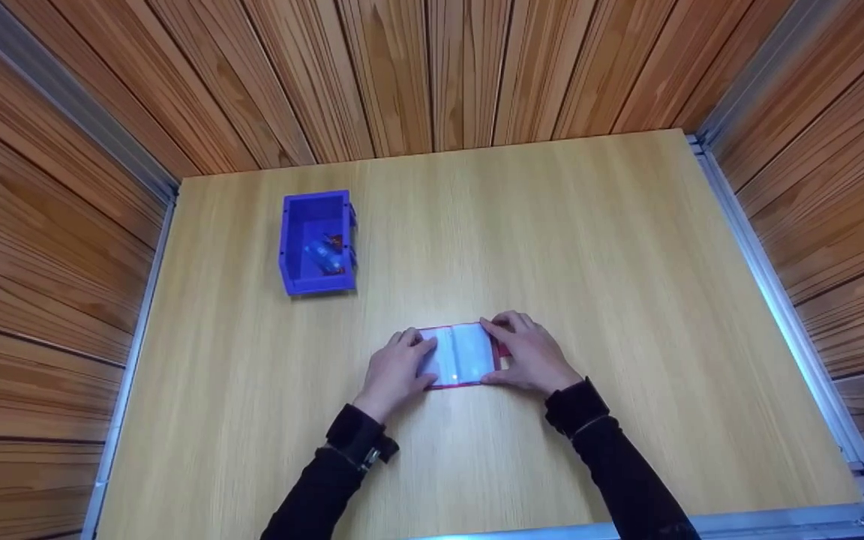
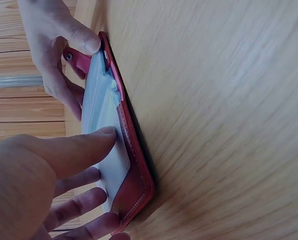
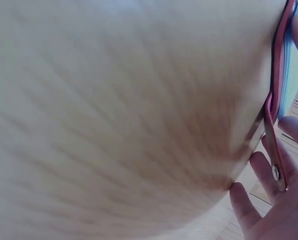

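A red card holder (image 1: 454, 355) with clear plastic sleeves lies spread open on the table. At its left end is my left hand (image 1: 396, 370), its thumb (image 2: 91, 150) on the pale inner side and its fingers along the far edge. My right hand (image 1: 531, 352) holds the right end between thumb and fingers. In the left wrist view, the right thumb (image 2: 84, 36) presses on the stack of sleeves. A strap (image 3: 275, 155) with a metal snap sticks out beside the right hand's fingers. The cover's underside is hidden.
A blue plastic bin (image 1: 317, 287) stands on the wooden table (image 1: 582, 247), left of and beyond the card holder. It contains small clear and orange-brown items, too small to identify. Wood-plank walls (image 1: 462, 75) and metal rails (image 1: 784, 322) border the table.
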The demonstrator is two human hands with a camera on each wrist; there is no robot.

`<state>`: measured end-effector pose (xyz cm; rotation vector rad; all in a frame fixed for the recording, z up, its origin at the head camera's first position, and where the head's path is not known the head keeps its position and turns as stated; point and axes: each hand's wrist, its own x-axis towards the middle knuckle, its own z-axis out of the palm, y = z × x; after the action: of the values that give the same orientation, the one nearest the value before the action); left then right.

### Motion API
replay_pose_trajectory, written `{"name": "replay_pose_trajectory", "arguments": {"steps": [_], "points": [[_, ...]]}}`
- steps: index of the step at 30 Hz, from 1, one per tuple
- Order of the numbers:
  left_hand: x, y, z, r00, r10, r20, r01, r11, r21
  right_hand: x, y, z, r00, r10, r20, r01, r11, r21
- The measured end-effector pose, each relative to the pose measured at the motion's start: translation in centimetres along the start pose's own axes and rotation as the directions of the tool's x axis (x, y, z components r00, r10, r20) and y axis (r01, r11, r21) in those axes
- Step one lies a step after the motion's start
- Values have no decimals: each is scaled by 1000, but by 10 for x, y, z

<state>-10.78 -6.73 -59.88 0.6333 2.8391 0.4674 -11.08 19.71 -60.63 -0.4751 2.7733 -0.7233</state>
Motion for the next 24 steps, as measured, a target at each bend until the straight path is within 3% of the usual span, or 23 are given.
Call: {"name": "replay_pose_trajectory", "arguments": {"steps": [13, 24], "points": [[0, -1, 2, 1000, -1, 0, 1, 1000, -16, -7, 1, 6, 993, -110, -44, 104, 987, -119], [0, -3, 2, 1000, 10, -5, -10, 999, -39, -10, -6, 9, 980, -185, -78, 180, 981, -76]]}}
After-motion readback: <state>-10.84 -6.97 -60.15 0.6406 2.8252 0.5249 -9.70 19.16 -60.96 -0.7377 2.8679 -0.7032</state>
